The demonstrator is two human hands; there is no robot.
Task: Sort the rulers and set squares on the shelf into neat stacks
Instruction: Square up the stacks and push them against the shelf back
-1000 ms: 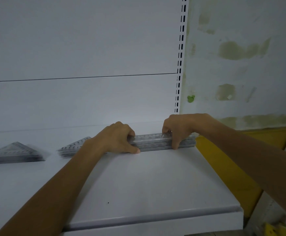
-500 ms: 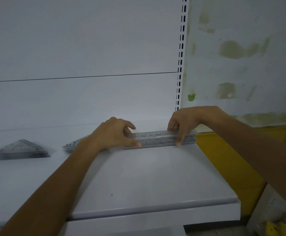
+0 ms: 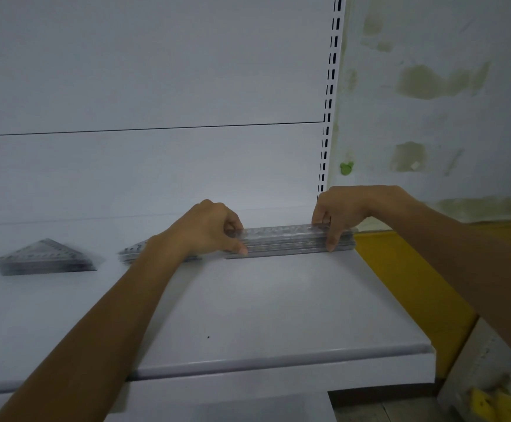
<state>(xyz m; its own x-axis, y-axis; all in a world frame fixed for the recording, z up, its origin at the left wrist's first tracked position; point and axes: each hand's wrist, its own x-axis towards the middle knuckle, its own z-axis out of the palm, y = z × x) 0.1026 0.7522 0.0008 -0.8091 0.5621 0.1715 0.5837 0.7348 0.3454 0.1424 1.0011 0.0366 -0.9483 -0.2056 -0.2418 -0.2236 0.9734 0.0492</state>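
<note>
Both hands clamp the ruler stack at the shelf's back right: left hand and right hand pinch opposite ends, likely to square its edges

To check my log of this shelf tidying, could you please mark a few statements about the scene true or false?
1. The left hand and right hand both grip the ruler stack. True.
2. The ruler stack is at the front edge of the shelf. False: it is at the back, by the rear panel.
3. The leftmost set-square stack lies apart from both hands. True.
4. The rulers stand on end. False: they lie horizontal.
</note>
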